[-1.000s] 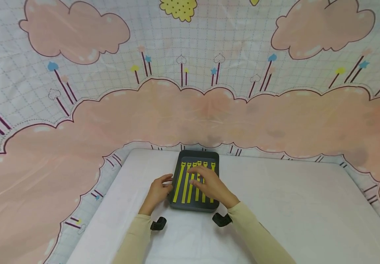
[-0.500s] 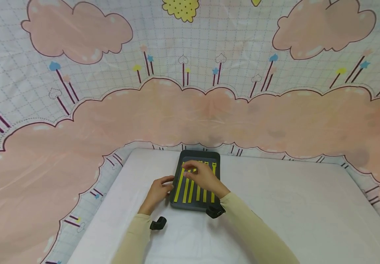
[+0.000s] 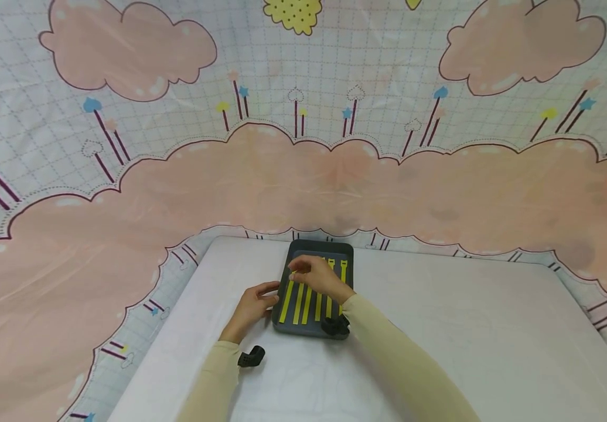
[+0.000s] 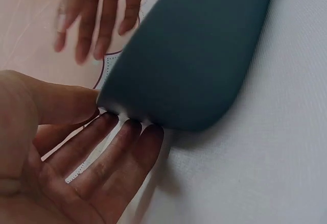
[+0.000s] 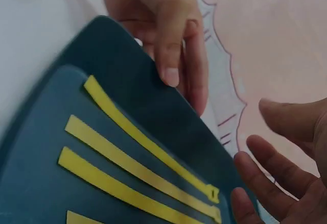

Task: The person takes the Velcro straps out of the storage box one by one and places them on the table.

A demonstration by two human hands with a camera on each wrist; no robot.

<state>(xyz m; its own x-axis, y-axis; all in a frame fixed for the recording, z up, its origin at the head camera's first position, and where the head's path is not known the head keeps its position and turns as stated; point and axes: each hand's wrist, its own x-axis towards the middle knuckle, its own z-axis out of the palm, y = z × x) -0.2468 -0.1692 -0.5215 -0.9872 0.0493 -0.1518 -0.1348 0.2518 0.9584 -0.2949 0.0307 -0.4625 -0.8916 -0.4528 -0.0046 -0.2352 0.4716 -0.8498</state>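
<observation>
A dark blue-grey tray [image 3: 303, 330] stands near the far edge of the table, with several yellow cable-tie straps [image 3: 343, 284] with slotted heads laid side by side in it. At the tray's left side, my left hand [image 3: 253, 305] holds the rim; in the left wrist view its thumb is at the edge and its fingertips meet the outer wall. My right hand [image 3: 315, 274] hovers over the tray's far left part, hiding some strap heads. Seen from the right wrist, the right fingers [image 5: 271, 196] are spread, apart from the nearest strap [image 5: 145, 141], holding nothing.
A white cloth covers the table [image 3: 440, 328]. Behind it hangs a printed curtain [image 3: 388, 193] with pink clouds. Black wrist devices [image 3: 251, 356] sit at both cuffs, the right one over the tray's near right corner.
My right hand has moved left and slightly away from me, from the middle of the straps to the far left ones. The left hand stays at the tray's side.
</observation>
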